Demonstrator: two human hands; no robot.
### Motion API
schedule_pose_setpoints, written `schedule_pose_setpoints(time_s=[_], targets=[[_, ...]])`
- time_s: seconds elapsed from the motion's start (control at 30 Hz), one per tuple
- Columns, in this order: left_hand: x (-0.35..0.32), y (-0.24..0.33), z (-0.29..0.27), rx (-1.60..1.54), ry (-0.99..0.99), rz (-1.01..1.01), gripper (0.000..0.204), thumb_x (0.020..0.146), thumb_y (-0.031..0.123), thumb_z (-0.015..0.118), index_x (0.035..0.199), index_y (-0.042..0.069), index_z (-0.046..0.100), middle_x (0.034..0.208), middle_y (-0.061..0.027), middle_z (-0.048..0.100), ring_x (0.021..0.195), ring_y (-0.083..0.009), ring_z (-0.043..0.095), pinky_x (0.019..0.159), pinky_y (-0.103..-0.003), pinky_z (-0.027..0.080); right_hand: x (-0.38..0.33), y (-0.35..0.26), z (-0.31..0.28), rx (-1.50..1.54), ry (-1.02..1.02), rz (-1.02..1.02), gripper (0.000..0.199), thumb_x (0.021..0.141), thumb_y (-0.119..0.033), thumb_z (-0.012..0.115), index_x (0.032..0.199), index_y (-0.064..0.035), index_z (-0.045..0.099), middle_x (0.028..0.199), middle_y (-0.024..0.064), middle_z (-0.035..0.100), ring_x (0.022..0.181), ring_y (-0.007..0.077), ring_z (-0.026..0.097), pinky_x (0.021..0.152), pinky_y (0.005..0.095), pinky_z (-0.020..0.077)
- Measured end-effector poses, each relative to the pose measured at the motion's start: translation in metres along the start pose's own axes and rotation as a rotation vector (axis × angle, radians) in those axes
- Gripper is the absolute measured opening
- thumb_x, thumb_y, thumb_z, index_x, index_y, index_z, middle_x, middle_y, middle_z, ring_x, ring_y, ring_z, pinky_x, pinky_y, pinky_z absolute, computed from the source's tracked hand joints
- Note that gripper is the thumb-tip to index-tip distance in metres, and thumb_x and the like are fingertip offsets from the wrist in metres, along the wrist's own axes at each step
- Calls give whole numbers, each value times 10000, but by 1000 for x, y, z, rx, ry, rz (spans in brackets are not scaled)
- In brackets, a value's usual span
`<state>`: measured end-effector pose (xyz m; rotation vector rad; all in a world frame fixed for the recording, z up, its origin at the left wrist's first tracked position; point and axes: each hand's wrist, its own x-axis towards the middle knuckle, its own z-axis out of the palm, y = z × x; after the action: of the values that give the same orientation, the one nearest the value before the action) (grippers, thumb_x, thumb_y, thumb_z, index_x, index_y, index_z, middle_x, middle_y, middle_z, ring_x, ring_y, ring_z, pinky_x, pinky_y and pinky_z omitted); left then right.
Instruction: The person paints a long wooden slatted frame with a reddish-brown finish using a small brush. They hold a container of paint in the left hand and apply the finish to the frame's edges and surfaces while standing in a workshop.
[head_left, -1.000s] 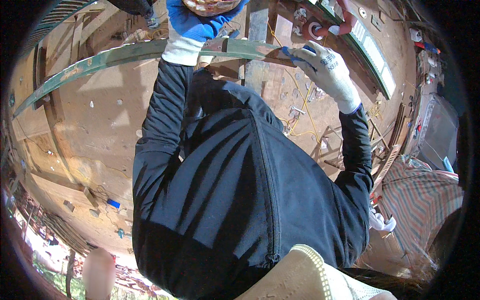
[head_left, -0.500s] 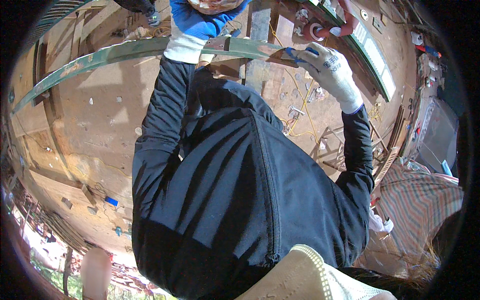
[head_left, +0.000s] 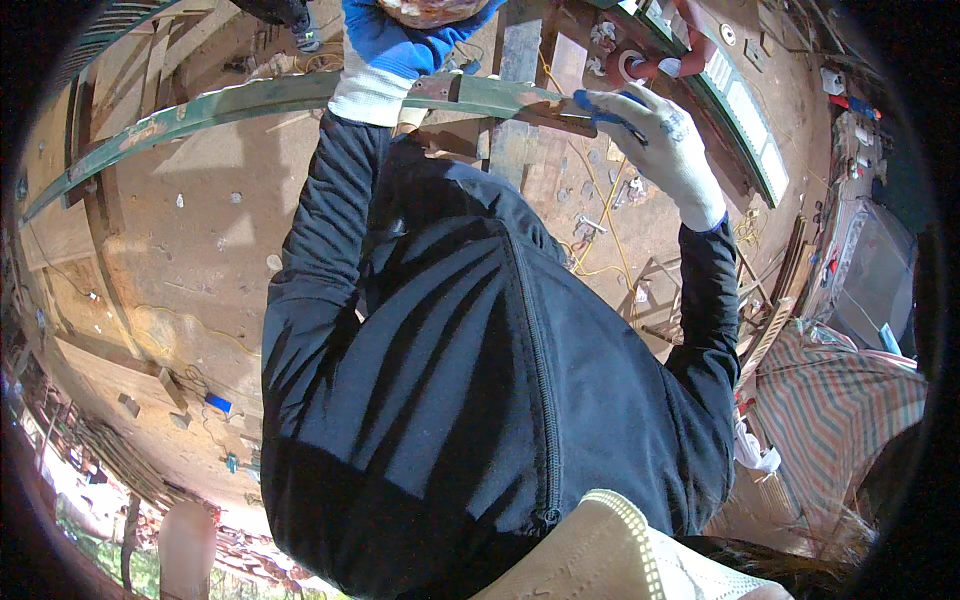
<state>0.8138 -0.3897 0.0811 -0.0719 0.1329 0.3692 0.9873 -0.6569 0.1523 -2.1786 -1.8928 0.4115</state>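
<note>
My left hand (head_left: pixel 400 50), in a blue and white glove, is closed around a round thing with a rough, reddish-white surface (head_left: pixel 430 10), cut off by the top edge. Beneath that wrist runs a long green beam (head_left: pixel 250 101), scuffed to bare brown in places. My right hand (head_left: pixel 655 135), in a white glove with blue fingertips, is at the beam's right end. Its fingers are drawn together, the tips close to or touching the beam; whatever they pinch is too small to name.
Another green piece with a pale panel (head_left: pixel 740 110) slants at the upper right, beside a dusty red bent pipe (head_left: pixel 690 50). Yellow cord (head_left: pixel 605 215) trails over the dirt ground. Planks (head_left: pixel 130 370) lie at left, a striped sheet (head_left: pixel 830 400) at right.
My right hand has turned at the wrist and its fingers have shifted slightly at the beam's end. The left hand keeps its hold on the round thing, almost unmoved.
</note>
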Motion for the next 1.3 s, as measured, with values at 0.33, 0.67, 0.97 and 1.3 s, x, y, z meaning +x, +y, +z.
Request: schedule_pose_setpoints(time_s=[0.33,0.67,0.97,1.3], targets=[[2,2,-3,-61,-7,-21,789,847,582,743,1487,206,474,1515,-139,496,1370,-429,478,1130,-646,412,6,20,12,133,63,-118,327,890,-196,722,1218,-201,716,1023,83,671,916,313,684,774,411,555],[1,1,-1,-61,44,-35,799,841,590,744,1490,215,466,1511,-150,493,1361,-437,478,1130,-639,418,22,28,15,28,10,-133,361,860,-150,725,1217,-198,714,1063,84,680,932,319,693,774,429,564],[0,0,-2,-70,19,-18,777,849,583,742,1479,214,476,1502,-144,505,1358,-426,491,1137,-631,416,16,30,25,34,14,-132,298,888,-153,717,1185,-180,728,1059,91,697,884,328,704,755,425,565],[2,4,-4,-85,0,-65,770,848,566,753,1472,202,484,1497,-148,510,1346,-416,504,1139,-629,414,13,23,20,15,32,-117,312,924,-230,722,1227,-154,727,999,86,674,883,322,692,742,401,557]])
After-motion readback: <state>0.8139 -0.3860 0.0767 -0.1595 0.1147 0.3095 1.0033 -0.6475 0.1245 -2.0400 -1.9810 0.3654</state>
